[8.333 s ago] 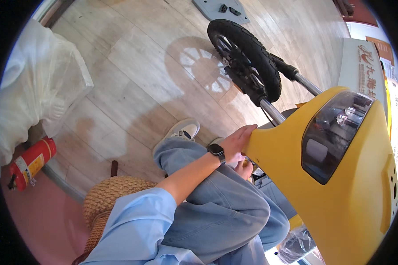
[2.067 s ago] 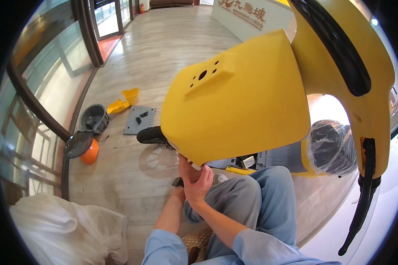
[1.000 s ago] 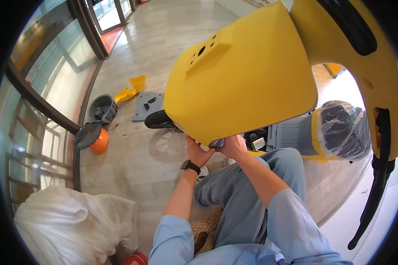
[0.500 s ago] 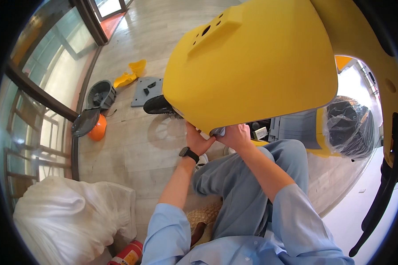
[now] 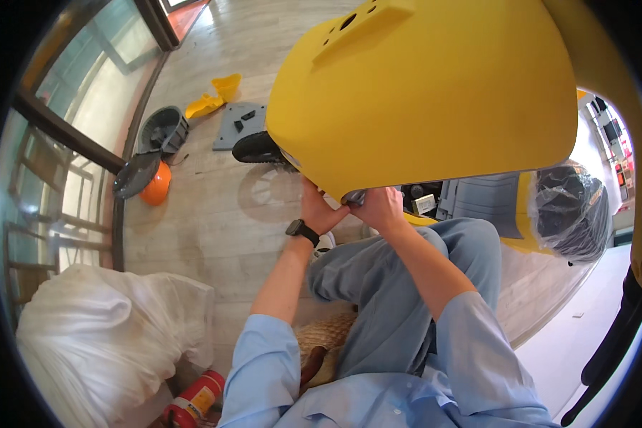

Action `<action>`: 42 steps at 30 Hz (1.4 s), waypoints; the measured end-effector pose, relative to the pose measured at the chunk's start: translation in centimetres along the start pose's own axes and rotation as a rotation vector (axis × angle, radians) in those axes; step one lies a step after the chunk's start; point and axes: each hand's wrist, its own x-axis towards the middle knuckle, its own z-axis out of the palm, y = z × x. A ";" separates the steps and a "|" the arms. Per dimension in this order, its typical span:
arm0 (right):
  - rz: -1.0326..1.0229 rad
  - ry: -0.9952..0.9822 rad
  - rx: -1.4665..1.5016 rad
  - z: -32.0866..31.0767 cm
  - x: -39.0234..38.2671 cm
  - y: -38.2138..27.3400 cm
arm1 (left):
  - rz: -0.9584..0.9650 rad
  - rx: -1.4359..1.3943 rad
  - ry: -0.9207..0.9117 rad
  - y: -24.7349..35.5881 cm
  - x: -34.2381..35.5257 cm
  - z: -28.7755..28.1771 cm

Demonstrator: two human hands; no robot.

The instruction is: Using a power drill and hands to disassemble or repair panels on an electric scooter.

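A large yellow body panel [image 5: 421, 107] of a scooter, with several holes in a raised part near its top, fills the upper middle. Under its lower edge work both my hands. My left hand [image 5: 322, 208], a dark watch on its wrist, reaches up against that edge; its thumb points right, and the panel hides its other fingers. Close beside it, my right hand [image 5: 379, 208] has its fingers bent together at a small grey part [image 5: 354, 196] at the panel's rim. The two thumbs nearly meet there. Whatever lies between the fingers is too hidden to name.
A black tyre [image 5: 258, 148] shows left of the panel. A grey footboard [image 5: 481, 203] and a plastic-wrapped seat [image 5: 571, 210] lie right. On the floor are a grey bucket-like part [image 5: 164, 130], an orange piece [image 5: 157, 187], a grey plate [image 5: 237, 127] and a fire extinguisher [image 5: 196, 399].
My view has shifted slightly, so the panel sits a little further right and higher. Both hands stay at the same spot under the panel's edge, with only small finger movement.
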 end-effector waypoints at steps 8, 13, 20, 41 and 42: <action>-0.058 0.053 0.069 0.5 0.0 0.4 | -0.132 -0.180 -0.053 0.8 0.0 -0.4; -0.099 0.045 0.044 0.7 -0.1 1.1 | -0.089 0.009 -0.015 2.7 -0.2 -2.3; -0.098 0.069 0.035 0.7 0.1 1.0 | -0.035 -0.033 0.032 5.3 0.7 -2.8; -0.062 0.093 0.080 -0.4 0.0 0.3 | 0.047 0.285 0.174 4.7 -0.3 -0.8; -0.041 0.082 0.076 -0.4 0.0 0.4 | 0.075 0.293 0.172 4.8 -0.3 -0.8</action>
